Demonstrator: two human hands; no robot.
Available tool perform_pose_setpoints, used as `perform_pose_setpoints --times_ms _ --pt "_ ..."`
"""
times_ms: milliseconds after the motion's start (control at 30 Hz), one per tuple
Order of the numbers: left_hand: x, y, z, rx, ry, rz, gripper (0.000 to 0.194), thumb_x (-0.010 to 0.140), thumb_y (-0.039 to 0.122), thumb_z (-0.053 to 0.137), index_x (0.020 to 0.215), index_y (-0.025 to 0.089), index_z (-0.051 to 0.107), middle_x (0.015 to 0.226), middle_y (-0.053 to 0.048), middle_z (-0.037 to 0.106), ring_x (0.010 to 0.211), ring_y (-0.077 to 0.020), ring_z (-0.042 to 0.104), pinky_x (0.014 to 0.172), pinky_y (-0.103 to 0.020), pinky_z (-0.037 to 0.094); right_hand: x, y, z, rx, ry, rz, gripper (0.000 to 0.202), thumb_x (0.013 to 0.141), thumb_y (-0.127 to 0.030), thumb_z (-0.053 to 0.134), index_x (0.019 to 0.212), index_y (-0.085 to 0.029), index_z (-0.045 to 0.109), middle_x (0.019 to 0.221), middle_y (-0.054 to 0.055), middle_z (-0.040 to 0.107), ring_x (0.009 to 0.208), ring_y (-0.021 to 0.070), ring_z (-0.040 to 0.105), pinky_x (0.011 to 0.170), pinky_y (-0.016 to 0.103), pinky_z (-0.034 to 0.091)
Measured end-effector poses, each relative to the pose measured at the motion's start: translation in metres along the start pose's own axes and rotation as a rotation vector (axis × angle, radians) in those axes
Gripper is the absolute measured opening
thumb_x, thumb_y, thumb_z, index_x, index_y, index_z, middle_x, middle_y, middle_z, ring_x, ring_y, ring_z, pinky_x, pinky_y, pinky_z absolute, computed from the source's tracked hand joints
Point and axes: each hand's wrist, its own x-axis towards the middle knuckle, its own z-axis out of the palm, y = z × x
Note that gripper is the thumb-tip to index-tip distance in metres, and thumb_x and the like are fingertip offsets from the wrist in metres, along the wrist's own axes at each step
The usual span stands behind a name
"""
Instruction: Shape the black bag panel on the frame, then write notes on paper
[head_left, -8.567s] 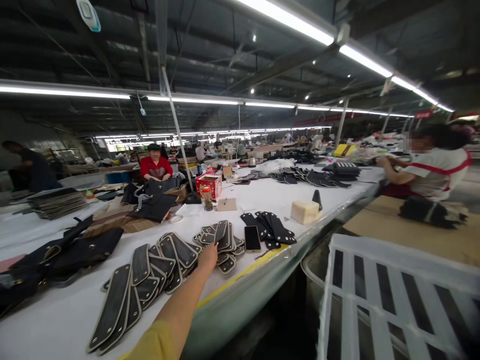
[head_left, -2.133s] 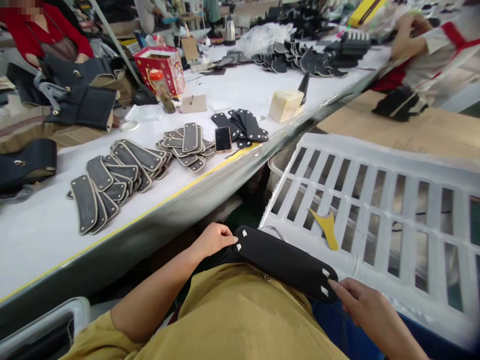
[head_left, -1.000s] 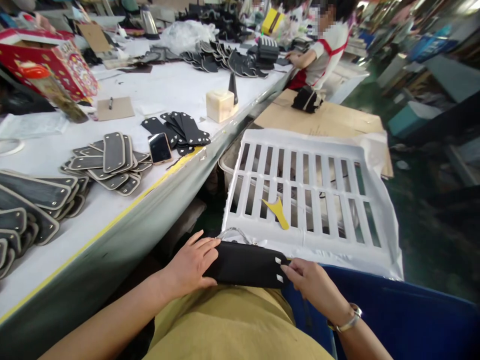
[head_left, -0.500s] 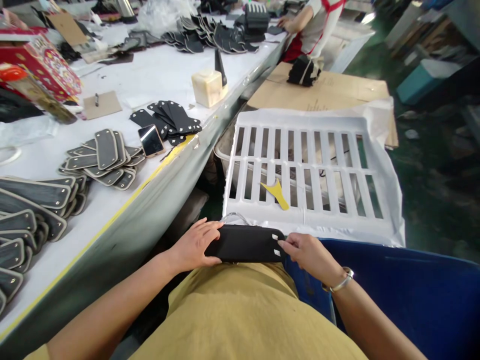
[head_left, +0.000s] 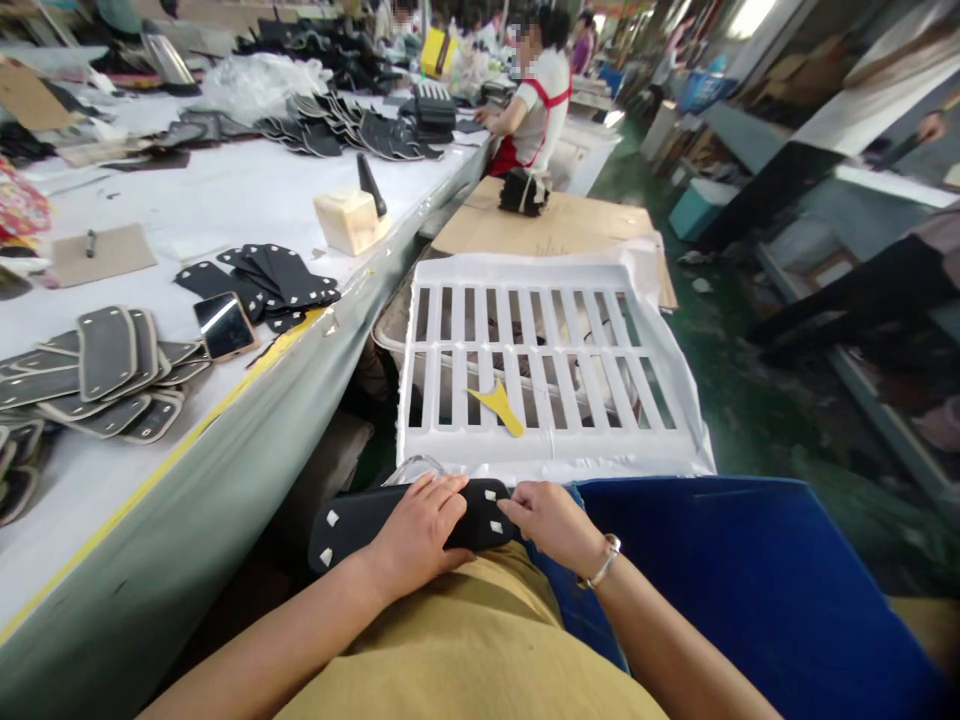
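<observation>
A long black padded strip (head_left: 360, 515) with rounded ends lies across my lap, with two small white tabs (head_left: 493, 510) near each end. My left hand (head_left: 424, 525) wraps over its middle, fingers on top and thumb along the near edge. At the strip's right end, beside the tabs, my right hand (head_left: 551, 520) has thumb and forefinger pinched on the edge; the other fingers are curled in. A silver bangle (head_left: 602, 563) circles the right wrist. Just ahead lies a yellow forked piece (head_left: 499, 407) on a white slotted panel (head_left: 555, 445).
On the left table (head_left: 262, 190) are grey strips (head_left: 109, 355), black tabbed strips (head_left: 277, 275), a phone (head_left: 225, 325) and a cream block (head_left: 346, 220). A blue bin (head_left: 712, 570) stands at my right. Further off, a person (head_left: 536, 120) works beside cardboard (head_left: 555, 225).
My view has tilted up and turned right. The strip now extends further left past my left hand, showing its left-end tabs; that hand sits nearer the right one.
</observation>
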Motion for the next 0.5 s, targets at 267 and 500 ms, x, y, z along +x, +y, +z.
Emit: perform_pose_setpoints --times_ms 267,500 --pt "0.024 0.011 0.013 0.034 -0.022 0.033 0.046 0.062 0.032 0.074 0.100 0.015 0.053 0.127 -0.018 0.051 0.118 -0.0310 0.047 0.101 -0.048 0.036 0.003 0.011 0.004 0.037 0.024 -0.005 0.030 0.082 -0.035 0.049 0.059 -0.017 0.055 0.054 0.000 0.057 0.049 0.0099 0.045 0.048 0.022 0.026" --pt "0.024 0.007 0.016 0.097 -0.007 0.096 0.051 0.067 0.030 0.069 0.111 0.011 0.052 0.125 -0.021 0.051 0.115 -0.0316 0.047 0.100 -0.048 0.037 0.010 0.021 0.001 0.011 0.015 -0.048 0.029 0.081 -0.034 0.051 0.059 -0.017 0.055 0.054 -0.001 0.055 0.049 0.0091 0.043 0.048 0.023 0.022"
